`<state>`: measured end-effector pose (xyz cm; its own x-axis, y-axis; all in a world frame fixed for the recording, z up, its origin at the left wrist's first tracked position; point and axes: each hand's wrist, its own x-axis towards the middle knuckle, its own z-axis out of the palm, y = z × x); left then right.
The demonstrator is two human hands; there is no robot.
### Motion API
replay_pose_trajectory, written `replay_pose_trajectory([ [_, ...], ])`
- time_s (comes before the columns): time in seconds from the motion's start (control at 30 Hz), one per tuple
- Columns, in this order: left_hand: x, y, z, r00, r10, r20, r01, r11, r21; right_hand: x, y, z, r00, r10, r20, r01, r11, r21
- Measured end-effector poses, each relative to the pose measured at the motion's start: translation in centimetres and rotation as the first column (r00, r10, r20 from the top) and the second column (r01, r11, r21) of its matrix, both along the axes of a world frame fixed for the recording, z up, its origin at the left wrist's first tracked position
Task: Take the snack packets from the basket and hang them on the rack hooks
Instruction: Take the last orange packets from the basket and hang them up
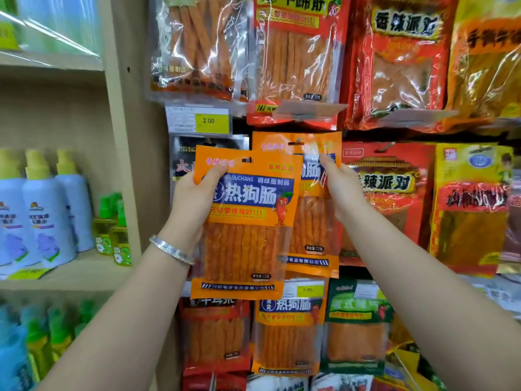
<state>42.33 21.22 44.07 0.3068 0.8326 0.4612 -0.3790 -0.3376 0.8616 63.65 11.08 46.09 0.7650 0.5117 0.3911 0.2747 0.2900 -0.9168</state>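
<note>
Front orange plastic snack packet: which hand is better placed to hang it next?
Left. The left hand grips the front orange plastic snack packet, its hang hole free; the right hand is occupied, touching the rear orange packet near its top.

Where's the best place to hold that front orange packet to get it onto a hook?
Pinch the front orange packet at its upper left corner, coming from the left, as the left hand does. It is flat and upright, and its hang slot sits top centre, so a corner hold should leave the slot free for a hook. The right hand holds the rear packet.
</note>
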Motion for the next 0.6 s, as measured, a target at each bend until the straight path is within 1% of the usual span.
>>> replay_pose_trajectory([
  [0.07, 0.4, 0.1, 0.0, 1.000, -0.012, -0.007, 0.011, 1.000, -0.001, 0.4, 0.0, -0.5, 0.985, -0.092, 0.143, 0.081, 0.993, 0.082],
  [0.17, 1.2, 0.1, -0.2, 1.000, -0.021, -0.005, 0.021, 1.000, 0.001, 0.3, -0.5, -1.6, 0.927, -0.222, 0.301, 0.196, 0.974, 0.116],
  [0.23, 1.8, -0.1, -0.3, 1.000, -0.018, -0.004, 0.018, 1.000, 0.003, -0.1, -0.8, -2.1, 0.840, -0.363, 0.403, 0.326, 0.932, 0.160],
  [0.27, 2.1, -0.4, -0.3, 1.000, -0.010, -0.009, 0.010, 1.000, -0.003, -0.5, -1.1, -2.4, 0.791, -0.405, 0.459, 0.356, 0.914, 0.192],
  [0.3, 2.5, -0.5, -0.3, 1.000, 0.002, -0.014, -0.002, 1.000, 0.001, -0.7, -1.1, -2.7, 0.776, -0.397, 0.490, 0.333, 0.918, 0.217],
  [0.33, 2.8, -0.7, -0.2, 1.000, 0.016, -0.020, -0.017, 1.000, -0.004, -1.0, -1.2, -2.9, 0.813, -0.331, 0.479, 0.263, 0.943, 0.203],
  [0.37, 3.2, -0.6, -0.3, 0.999, 0.024, -0.025, -0.024, 1.000, 0.001, -1.5, -1.1, -2.8, 0.875, -0.213, 0.435, 0.157, 0.974, 0.161],
  [0.4, 3.5, -1.0, -0.1, 0.999, 0.016, -0.033, -0.016, 1.000, -0.004, -1.8, -1.0, -2.8, 0.916, -0.094, 0.391, 0.053, 0.992, 0.114],
  [0.43, 3.9, -1.2, -0.1, 0.999, 0.007, -0.032, -0.007, 1.000, -0.004, -2.0, -0.9, -2.6, 0.941, 0.009, 0.339, -0.037, 0.996, 0.077],
  [0.47, 4.3, -1.5, 0.1, 1.000, 0.000, -0.031, 0.000, 1.000, -0.005, -2.0, -0.6, -2.4, 0.947, 0.051, 0.318, -0.074, 0.995, 0.061],
  [0.53, 5.0, -1.9, 0.5, 0.999, 0.028, -0.035, -0.026, 0.998, 0.053, -1.9, -0.4, -1.8, 0.958, 0.053, 0.283, -0.081, 0.993, 0.088],
  [0.6, 5.5, -2.1, 1.0, 0.998, 0.064, 0.008, -0.064, 0.984, 0.165, -1.6, -0.5, -1.2, 0.958, 0.010, 0.287, -0.057, 0.986, 0.155],
])
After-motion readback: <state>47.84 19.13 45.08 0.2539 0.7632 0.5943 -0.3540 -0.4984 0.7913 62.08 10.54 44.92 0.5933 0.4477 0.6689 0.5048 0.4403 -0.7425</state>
